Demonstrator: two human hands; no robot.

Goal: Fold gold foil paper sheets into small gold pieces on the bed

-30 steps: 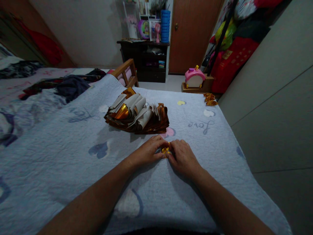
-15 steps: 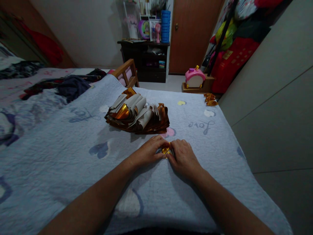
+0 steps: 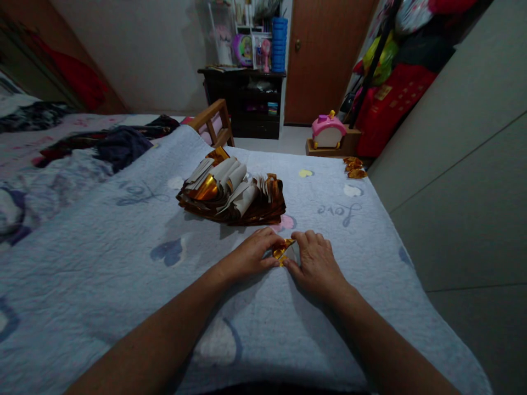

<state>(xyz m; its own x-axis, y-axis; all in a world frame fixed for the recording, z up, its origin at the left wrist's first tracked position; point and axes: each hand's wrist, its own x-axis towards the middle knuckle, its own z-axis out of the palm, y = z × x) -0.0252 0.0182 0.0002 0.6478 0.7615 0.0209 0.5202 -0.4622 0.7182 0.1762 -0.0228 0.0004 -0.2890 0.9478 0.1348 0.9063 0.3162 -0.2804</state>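
A small piece of folded gold foil paper [image 3: 282, 252] lies between my two hands, just above the bed. My left hand [image 3: 259, 251] pinches its left side with thumb and fingers. On the other side, my right hand [image 3: 315, 257] has its thumb at the paper's lower edge and its index fingertip at the upper right corner, with a gap between the thumb and fingers. Beyond my hands sits a thick stack of gold foil paper [image 3: 263, 206], its white-backed sheets curled and loosely piled.
Several folded gold pieces [image 3: 354, 168] rest at the bed's far right corner. A pale blue quilt [image 3: 123, 274] with hearts covers the bed. Dark clothes [image 3: 123, 147] lie at the left. Past the far edge stand a pink toy case [image 3: 328, 131] and a dark cabinet [image 3: 242, 104].
My right hand has shifted slightly right and its fingers have spread from the thumb. More of the gold paper now shows, with a pointed upper right corner. My left hand stays in place.
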